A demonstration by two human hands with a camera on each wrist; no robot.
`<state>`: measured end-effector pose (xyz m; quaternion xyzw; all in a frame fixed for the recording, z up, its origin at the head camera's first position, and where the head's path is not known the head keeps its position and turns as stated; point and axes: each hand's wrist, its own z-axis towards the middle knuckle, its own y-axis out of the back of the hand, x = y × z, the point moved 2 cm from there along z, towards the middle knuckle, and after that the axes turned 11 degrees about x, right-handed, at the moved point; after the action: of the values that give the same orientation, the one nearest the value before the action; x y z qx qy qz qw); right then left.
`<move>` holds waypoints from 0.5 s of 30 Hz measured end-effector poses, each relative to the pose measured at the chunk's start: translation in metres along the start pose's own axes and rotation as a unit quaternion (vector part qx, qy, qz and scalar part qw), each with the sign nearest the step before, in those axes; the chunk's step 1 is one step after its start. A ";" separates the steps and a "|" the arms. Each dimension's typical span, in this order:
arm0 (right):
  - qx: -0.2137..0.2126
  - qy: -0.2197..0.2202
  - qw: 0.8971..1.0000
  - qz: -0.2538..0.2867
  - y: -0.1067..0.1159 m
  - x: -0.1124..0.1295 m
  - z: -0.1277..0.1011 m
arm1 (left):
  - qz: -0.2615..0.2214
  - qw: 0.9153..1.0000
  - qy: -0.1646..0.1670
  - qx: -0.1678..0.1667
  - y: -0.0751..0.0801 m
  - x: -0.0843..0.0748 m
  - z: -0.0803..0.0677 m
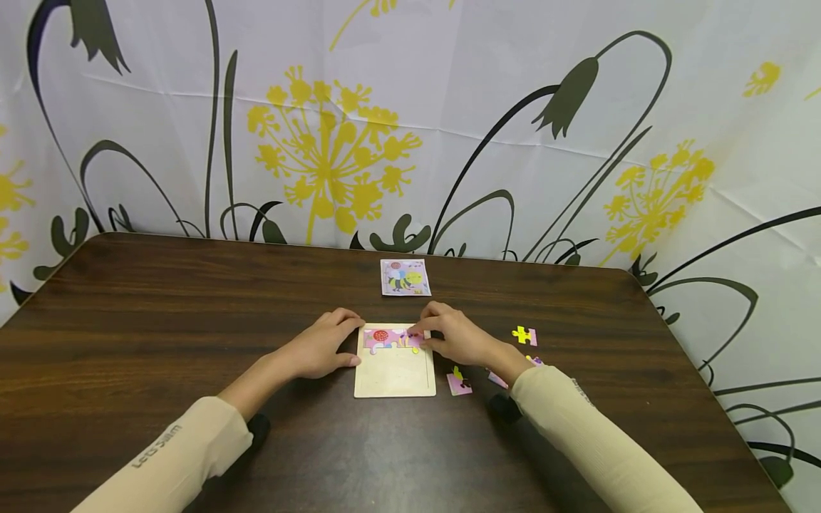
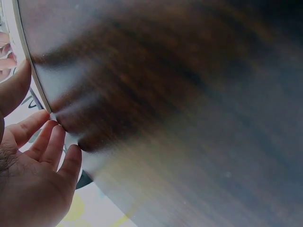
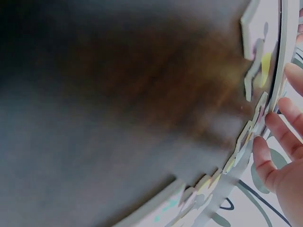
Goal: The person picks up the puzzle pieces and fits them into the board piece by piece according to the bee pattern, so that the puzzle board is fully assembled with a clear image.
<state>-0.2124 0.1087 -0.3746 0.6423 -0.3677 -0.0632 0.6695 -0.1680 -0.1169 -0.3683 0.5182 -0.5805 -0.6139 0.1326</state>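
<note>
A pale wooden puzzle board (image 1: 394,377) lies flat on the table, with joined pink puzzle pieces (image 1: 380,335) along its far side. One of them carries a red round shape. My left hand (image 1: 323,345) rests at the board's left edge, fingers near the far corner and thumb lower down. In the left wrist view its fingers (image 2: 70,163) are nearly straight. My right hand (image 1: 458,338) bends over the board's far right corner, its thumb and index finger about a puzzle piece (image 1: 415,341) at the row's right end. The fingers partly hide that piece.
Right of the board lie several loose pieces, among them a pink one (image 1: 458,383) and a yellow one (image 1: 522,335); others are partly behind the right wrist. A square bee picture (image 1: 405,278) lies beyond the board. A flower-patterned curtain (image 1: 474,142) hangs behind the table.
</note>
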 end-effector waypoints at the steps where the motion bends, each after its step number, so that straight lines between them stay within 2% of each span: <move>1: 0.000 -0.003 1.000 -0.002 0.000 0.000 0.000 | -0.001 1.000 0.000 0.000 0.000 0.000 0.000; 6: -0.009 -0.006 1.000 -0.013 -0.002 0.001 -0.001 | -0.005 1.000 0.003 0.001 0.000 0.000 -0.001; 15: -0.020 0.010 1.000 0.004 -0.002 0.001 0.000 | -0.004 1.000 0.005 0.003 0.000 0.000 0.000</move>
<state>-0.2110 0.1074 -0.3757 0.6282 -0.3618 -0.0612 0.6861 -0.1679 -0.1166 -0.3678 0.5244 -0.5792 -0.6101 0.1316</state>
